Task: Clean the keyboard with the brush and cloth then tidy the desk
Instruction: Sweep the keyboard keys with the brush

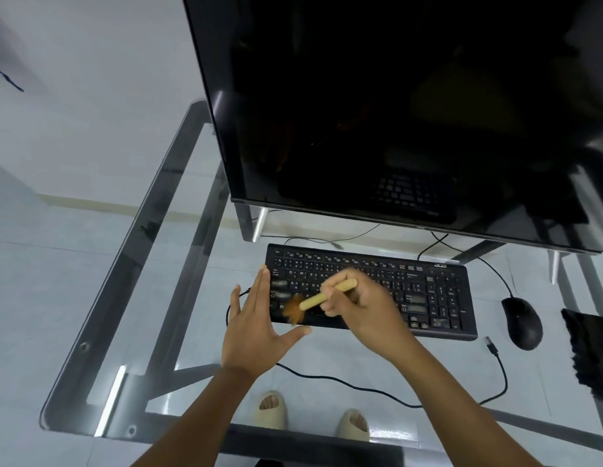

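Observation:
A black keyboard (428,291) lies on the glass desk (192,332) in front of the monitor. My right hand (367,308) grips the pale wooden handle of a brush (327,294), whose blurred brown bristles (293,313) touch the keyboard's left front corner. My left hand (256,325) rests with straight fingers against the keyboard's left end, thumb along its front edge. A dark cloth (589,352) lies at the desk's right edge.
A large dark monitor (411,112) stands behind the keyboard. A black mouse (522,321) sits to the keyboard's right. A black cable with a loose USB plug (492,347) runs across the glass. Feet in pale sandals (269,411) show through the desk.

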